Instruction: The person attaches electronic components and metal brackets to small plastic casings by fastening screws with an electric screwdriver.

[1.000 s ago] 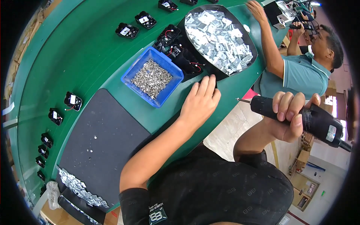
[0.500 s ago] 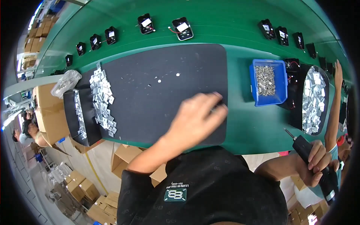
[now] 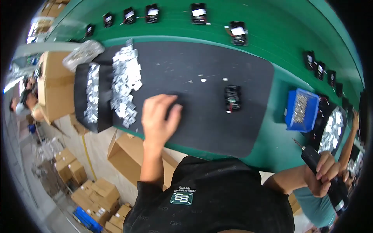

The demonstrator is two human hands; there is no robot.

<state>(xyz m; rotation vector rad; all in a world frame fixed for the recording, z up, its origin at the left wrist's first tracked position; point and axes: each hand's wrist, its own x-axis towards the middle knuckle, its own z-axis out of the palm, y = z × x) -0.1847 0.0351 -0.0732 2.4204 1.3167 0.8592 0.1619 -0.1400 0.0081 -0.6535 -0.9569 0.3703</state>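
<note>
My left hand [image 3: 157,118] is over the black mat [image 3: 198,128], thumb and fingers apart, with nothing visible between them. It is close to a heap of small silvery plates [image 3: 126,83] on the mat's left side. Farther right on the mat lies a small black housing [image 3: 232,98] with wires and circuitry inside. At the right, my right hand [image 3: 324,174] is wrapped around a black electric screwdriver [image 3: 312,156], its thin bit pointing up and left above the bench edge.
A blue bin of screws [image 3: 289,112] stands on the green bench. Black trays of silvery plates [image 3: 92,93] flank the mat. More black housings [image 3: 198,13] line the far strip. Cardboard boxes [image 3: 56,85] sit at left. Another person's arm [image 3: 347,149] reaches in at right.
My left hand has moved left, and the black housing now lies uncovered on the mat. The whole view has shifted. My right hand still holds the screwdriver.
</note>
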